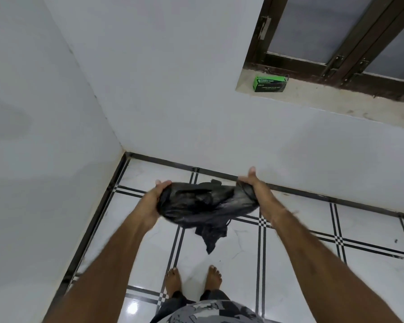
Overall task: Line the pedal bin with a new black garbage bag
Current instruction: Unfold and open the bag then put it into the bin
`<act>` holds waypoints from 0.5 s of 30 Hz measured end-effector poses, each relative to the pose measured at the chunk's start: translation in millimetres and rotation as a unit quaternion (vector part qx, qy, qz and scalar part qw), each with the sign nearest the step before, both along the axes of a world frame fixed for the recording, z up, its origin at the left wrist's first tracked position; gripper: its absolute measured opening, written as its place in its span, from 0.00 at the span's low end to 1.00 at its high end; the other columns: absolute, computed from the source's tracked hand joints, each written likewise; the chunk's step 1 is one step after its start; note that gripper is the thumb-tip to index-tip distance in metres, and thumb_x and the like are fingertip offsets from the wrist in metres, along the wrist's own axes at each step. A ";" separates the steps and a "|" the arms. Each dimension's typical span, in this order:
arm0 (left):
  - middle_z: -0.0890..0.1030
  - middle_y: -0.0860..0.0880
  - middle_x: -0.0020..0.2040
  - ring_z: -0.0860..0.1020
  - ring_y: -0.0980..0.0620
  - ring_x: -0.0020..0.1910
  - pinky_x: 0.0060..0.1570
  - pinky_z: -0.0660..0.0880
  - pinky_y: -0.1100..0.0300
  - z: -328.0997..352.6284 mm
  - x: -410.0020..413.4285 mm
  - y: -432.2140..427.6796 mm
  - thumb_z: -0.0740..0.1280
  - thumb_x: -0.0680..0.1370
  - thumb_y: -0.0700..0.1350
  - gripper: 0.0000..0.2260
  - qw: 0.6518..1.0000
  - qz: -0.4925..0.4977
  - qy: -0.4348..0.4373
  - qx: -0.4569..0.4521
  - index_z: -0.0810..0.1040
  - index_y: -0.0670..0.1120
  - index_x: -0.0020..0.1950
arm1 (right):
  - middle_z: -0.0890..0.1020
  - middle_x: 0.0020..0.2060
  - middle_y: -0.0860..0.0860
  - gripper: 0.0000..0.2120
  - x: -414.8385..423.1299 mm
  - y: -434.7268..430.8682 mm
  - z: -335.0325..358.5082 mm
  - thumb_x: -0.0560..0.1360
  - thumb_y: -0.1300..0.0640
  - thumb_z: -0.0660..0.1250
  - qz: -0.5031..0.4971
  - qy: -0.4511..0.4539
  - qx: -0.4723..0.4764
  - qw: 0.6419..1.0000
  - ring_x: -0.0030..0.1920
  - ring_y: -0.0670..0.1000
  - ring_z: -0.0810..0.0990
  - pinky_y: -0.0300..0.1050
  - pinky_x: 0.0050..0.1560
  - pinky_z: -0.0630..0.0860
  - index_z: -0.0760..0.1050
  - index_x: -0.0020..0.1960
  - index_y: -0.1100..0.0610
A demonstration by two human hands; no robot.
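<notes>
Left hand (pixel 153 201) and right hand (pixel 254 185) each in closed grip on crumpled black garbage bag (pixel 205 206), held above tiled floor (pixel 289 252), green box (pixel 269 83) on window sill (pixel 313 99)

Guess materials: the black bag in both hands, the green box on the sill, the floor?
Black bag: thin plastic film by the look, slightly glossy; it crumples, drapes and shows pale sheen streaks, held between left hand and right hand.
Green box: probably printed cardboard, matte, crisp edges.
Floor: glazed or polished tile, marble-look; it mirrors a light.
</notes>
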State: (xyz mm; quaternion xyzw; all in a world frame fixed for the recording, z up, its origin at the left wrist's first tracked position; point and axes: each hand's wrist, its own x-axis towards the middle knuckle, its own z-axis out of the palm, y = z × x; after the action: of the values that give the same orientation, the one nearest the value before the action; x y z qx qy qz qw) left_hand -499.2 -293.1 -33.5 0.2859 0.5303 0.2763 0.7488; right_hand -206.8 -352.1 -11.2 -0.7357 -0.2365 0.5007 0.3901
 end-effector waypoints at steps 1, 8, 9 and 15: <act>0.88 0.47 0.55 0.83 0.47 0.59 0.60 0.78 0.55 17.2 15.3 14.5 0.64 0.83 0.58 0.17 0.999 0.008 0.021 0.037 0.85 0.48 0.57 | 0.84 0.66 0.49 0.35 -5.3 18.1 12.3 0.78 0.25 0.56 0.029 -0.057 0.021 0.998 0.64 0.50 0.80 0.48 0.72 0.72 0.83 0.66 0.50; 0.84 0.45 0.66 0.82 0.48 0.62 0.65 0.78 0.54 23.5 53.1 16.8 0.50 0.82 0.70 0.33 0.981 0.006 0.141 0.130 0.83 0.51 0.66 | 0.73 0.75 0.51 0.27 -32.6 25.6 -21.5 0.84 0.34 0.51 0.229 -0.397 0.052 0.887 0.72 0.56 0.76 0.46 0.64 0.75 0.70 0.77 0.44; 0.84 0.42 0.65 0.82 0.46 0.60 0.63 0.78 0.53 -1.8 41.3 -12.6 0.50 0.82 0.69 0.34 0.988 0.016 0.140 0.062 0.83 0.47 0.66 | 0.77 0.72 0.53 0.29 -34.8 -4.1 -44.6 0.83 0.32 0.50 0.283 -0.340 -0.039 0.896 0.70 0.59 0.78 0.51 0.66 0.75 0.74 0.72 0.47; 0.87 0.45 0.60 0.83 0.45 0.62 0.56 0.80 0.55 -24.6 9.1 -22.4 0.44 0.80 0.73 0.39 0.996 0.049 0.077 -0.020 0.81 0.49 0.69 | 0.85 0.65 0.46 0.42 -13.5 6.1 -44.9 0.69 0.16 0.49 0.230 -0.170 -0.029 0.958 0.68 0.51 0.79 0.53 0.75 0.69 0.85 0.61 0.42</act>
State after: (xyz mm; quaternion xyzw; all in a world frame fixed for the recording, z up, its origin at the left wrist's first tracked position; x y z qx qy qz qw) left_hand -490.1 -315.6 -58.1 0.2652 0.6054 0.2786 0.6968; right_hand -220.3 -346.0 -56.1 -0.7464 -0.4479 0.4512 0.1967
